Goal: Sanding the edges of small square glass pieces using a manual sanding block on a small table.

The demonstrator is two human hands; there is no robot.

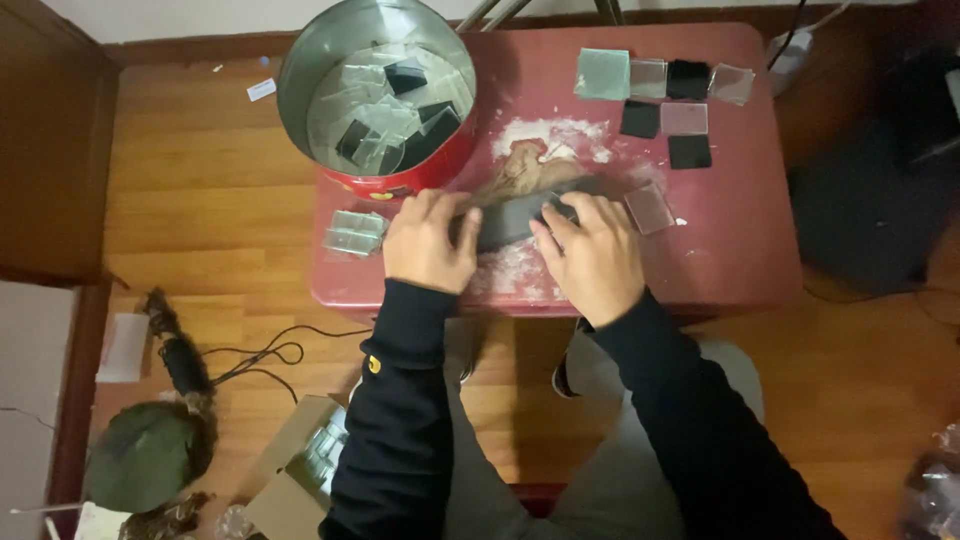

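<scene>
Hands pressing a dark flat piece on a worn red table

Dark, flat and smooth, the grey piece (510, 218) lies near the front middle of the red table (740, 250), on a patch where the paint is rubbed to bare wood and dusted with white powder; the left hand (430, 240) rests on its left end, fingers bent down over it, and the right hand (590, 250) grips its right end with curled fingers; both hands are grasping the piece, palms down. Just right of the right hand lies a clear square tile (650, 208), thin and glassy; left of the left hand sits a small stack of clear tiles (355, 232), near the table's edge. Farther off, at the far right, square tiles (665, 100) lie in loose rows, some black, some clear, one pale green. At the far left stands a round metal tin (385, 95) with a red wall and shiny inside, holding more clear and black squares; it overhangs the table's left edge. Below, on the wooden floor, a cardboard box (300, 475) lies near the left sleeve.
</scene>
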